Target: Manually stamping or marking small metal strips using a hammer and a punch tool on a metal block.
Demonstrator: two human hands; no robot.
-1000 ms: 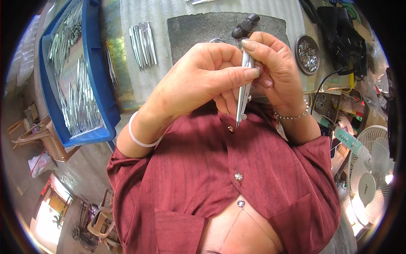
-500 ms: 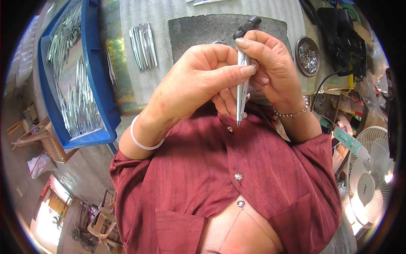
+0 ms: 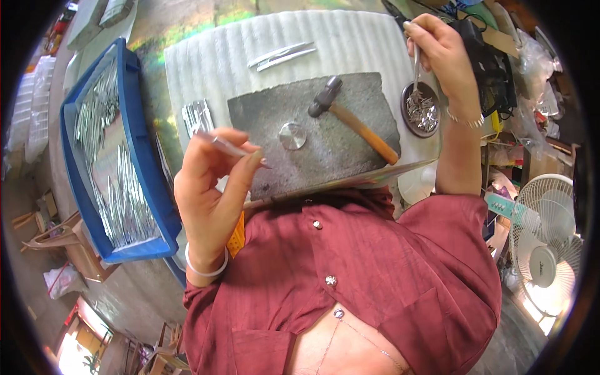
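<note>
Head view. A blue plastic tray (image 3: 147,206) of silvery metal strips lies at left. A grey stone slab (image 3: 350,156) in the centre carries a wooden-handled hammer (image 3: 356,125) and a small round metal disc (image 3: 292,135). The left hand (image 3: 212,187) pinches a thin metal tool (image 3: 228,147) between thumb and fingertips. The right hand (image 3: 440,53), far right, grips a slim metal piece (image 3: 416,65) above a small round dish (image 3: 422,109) of metal bits.

One head-worn fisheye view looks steeply down, close over the grey work slab (image 3: 325,134) and red shirt (image 3: 375,275)
</note>
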